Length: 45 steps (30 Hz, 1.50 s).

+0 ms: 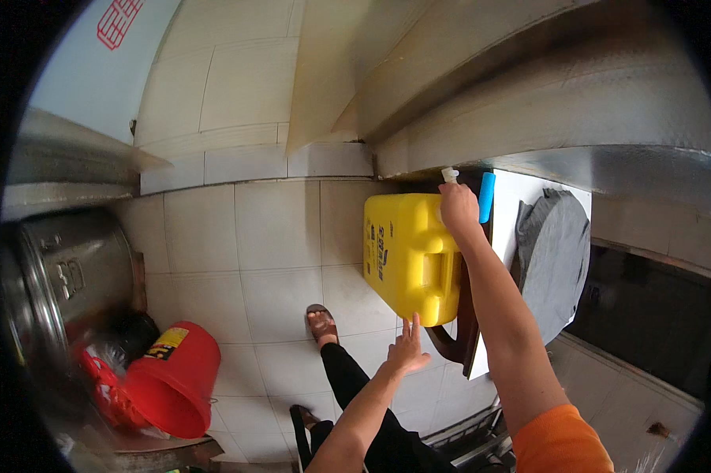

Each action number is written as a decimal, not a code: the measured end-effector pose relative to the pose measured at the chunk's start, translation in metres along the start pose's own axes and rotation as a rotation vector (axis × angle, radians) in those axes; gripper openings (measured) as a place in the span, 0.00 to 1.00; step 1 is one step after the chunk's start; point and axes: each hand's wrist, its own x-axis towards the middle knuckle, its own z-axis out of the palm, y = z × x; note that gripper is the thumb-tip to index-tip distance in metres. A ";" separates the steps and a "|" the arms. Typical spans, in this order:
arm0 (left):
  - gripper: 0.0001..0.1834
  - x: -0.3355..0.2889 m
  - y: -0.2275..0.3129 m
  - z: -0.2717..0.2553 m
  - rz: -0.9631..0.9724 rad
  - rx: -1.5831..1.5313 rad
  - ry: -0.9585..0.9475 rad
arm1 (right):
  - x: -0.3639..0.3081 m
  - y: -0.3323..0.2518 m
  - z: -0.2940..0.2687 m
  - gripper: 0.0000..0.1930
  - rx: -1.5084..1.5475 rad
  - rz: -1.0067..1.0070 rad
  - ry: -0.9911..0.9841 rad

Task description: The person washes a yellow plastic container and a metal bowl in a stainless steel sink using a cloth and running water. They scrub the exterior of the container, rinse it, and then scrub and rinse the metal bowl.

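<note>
Right of centre, the curled right hand [459, 206] hides a far corner of a boxy yellow plastic jerrycan [403, 244]; that hand's grip can't be made out. The left hand [407, 353], fingers loosely spread, empty, reaches the near edge.

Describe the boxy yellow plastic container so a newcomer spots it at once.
Right of centre, find the flat white surface under a rounded grey cloth-like piece. Just left is a boxy yellow plastic jerrycan, right hand at its upper right corner, left hand at its lower edge. Its yellow, squared body differs from the round red plastic bucket at lower left.
</note>
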 end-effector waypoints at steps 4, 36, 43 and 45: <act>0.62 -0.002 0.000 0.004 -0.006 0.004 -0.005 | -0.018 -0.003 0.001 0.12 -0.042 -0.004 0.068; 0.12 -0.230 -0.232 0.028 -0.271 -0.916 0.863 | -0.276 -0.019 0.049 0.15 0.223 -0.197 -0.351; 0.18 -0.502 -0.359 0.185 -0.732 -1.235 0.988 | -0.479 0.100 0.067 0.16 0.063 -0.239 -0.848; 0.21 -0.547 -0.359 0.244 -0.743 -1.115 0.998 | -0.508 0.121 0.060 0.16 0.055 -0.234 -0.826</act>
